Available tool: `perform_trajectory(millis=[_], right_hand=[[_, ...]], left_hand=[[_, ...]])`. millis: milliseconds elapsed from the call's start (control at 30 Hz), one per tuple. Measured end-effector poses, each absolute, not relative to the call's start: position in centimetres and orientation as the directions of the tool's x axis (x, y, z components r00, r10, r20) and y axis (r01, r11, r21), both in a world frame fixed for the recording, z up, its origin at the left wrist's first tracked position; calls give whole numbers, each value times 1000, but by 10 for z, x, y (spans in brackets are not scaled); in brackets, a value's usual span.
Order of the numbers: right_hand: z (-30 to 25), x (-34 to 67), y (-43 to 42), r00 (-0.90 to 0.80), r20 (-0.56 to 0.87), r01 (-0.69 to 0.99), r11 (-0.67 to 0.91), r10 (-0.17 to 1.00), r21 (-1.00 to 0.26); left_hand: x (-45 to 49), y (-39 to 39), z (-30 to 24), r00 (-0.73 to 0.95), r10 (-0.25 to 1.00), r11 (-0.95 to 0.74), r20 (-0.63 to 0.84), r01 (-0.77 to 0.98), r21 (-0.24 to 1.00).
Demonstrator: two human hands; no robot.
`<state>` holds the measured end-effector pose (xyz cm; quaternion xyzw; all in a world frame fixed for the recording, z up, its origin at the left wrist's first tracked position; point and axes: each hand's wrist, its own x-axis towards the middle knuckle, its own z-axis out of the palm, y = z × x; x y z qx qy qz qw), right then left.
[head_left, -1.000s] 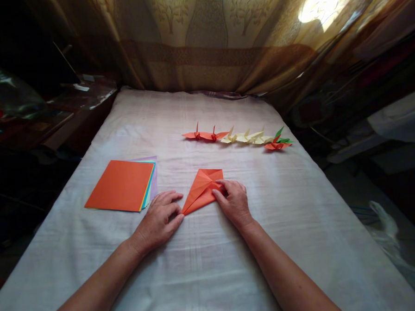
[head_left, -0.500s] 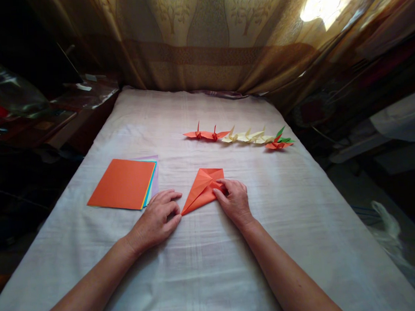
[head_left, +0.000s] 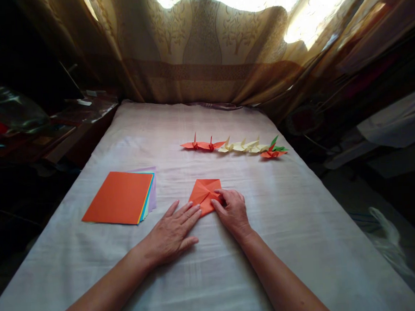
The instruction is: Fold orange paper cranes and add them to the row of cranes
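The folded orange paper (head_left: pixel 201 191) lies on the cloth (head_left: pixel 214 276), ahead of and between my hands. My left hand (head_left: pixel 172 232), open and flat, covers its near-left end (tip hidden); my right hand (head_left: pixel 234 212) pinches its right edge. Hands apart, both touching; neither is nearer.

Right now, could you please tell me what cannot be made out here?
Head view:
Near-left part of the folded orange paper: hidden by the left hand.
Lower coloured paper sheets: mostly covered by the square orange top sheet.
Lower part of the green folded-paper crane: blocked by the orange paper crane.
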<state>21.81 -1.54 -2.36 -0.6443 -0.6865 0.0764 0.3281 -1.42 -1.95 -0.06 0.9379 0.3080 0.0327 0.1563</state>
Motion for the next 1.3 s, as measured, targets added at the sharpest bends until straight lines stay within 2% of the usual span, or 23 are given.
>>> perform_trajectory(millis=[433,600,733,900,1100,1300], right_hand=[[-26,218,-14,38,393,856,173,919,-488],[-20,218,-21,-165,442,889,327,882,-321],[-16,215,-28,-372,307,867,446,876,-221],[-16,215,-30,-427,115,866,442,897,-233],[-12,217,-29,-444,36,866,439,895,-239],[-14,216,-29,-442,36,873,439,897,-213]], left_hand=[[-14,-22,3,802,597,-768,-31,582,268],[-15,-23,0,800,600,-769,-7,579,270],[-14,-24,-4,799,601,-774,15,578,257],[-17,-24,-6,807,591,-781,19,566,264],[-42,-26,-7,836,548,-799,-36,536,274],[-71,-31,-3,848,529,-810,-19,512,287]])
